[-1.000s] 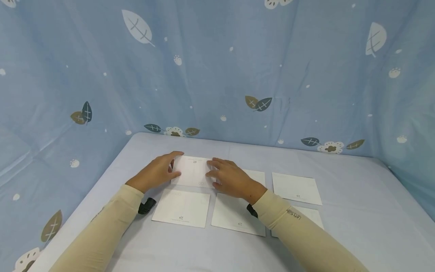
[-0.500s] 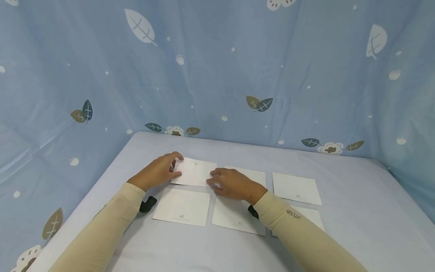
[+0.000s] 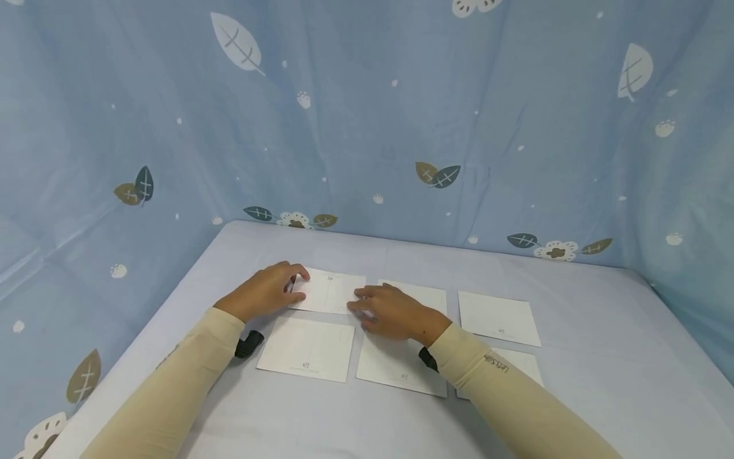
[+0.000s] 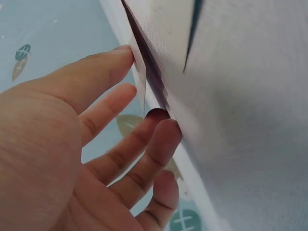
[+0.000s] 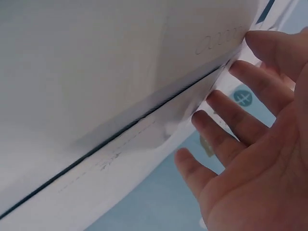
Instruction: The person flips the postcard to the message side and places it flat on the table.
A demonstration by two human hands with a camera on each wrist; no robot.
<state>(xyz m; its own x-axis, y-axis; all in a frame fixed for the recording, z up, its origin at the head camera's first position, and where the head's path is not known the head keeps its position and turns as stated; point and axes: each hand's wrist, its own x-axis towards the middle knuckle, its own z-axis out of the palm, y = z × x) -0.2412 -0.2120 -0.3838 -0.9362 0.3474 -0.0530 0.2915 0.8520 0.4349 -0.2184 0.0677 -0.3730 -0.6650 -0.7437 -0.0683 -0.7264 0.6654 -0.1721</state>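
Observation:
A white postcard [image 3: 332, 293] with faint print lies at the back left of several such cards on the pale cloth. Its left end sits between the thumb and fingers of my left hand [image 3: 266, 292]; the left wrist view shows the thumb on the card edge [image 4: 137, 62], which stands a little off the surface. My right hand [image 3: 395, 311] lies at the card's right end, fingers mostly straight. Its thumb tip meets the edge of a card with printed rings [image 5: 211, 43] in the right wrist view. That hand partly hides the postcard [image 3: 421, 294] behind it.
Nearer me lie a left postcard [image 3: 306, 350], a middle postcard [image 3: 395, 376] and a right postcard [image 3: 518, 363] partly under my right sleeve [image 3: 504, 389]. Another postcard [image 3: 499, 319] lies at the back right. A blue leaf-print curtain [image 3: 367, 127] rises behind the table.
My right hand has slid down from the postcard's upper right toward its near right corner, showing more of the card. The left hand and the card have shifted only slightly.

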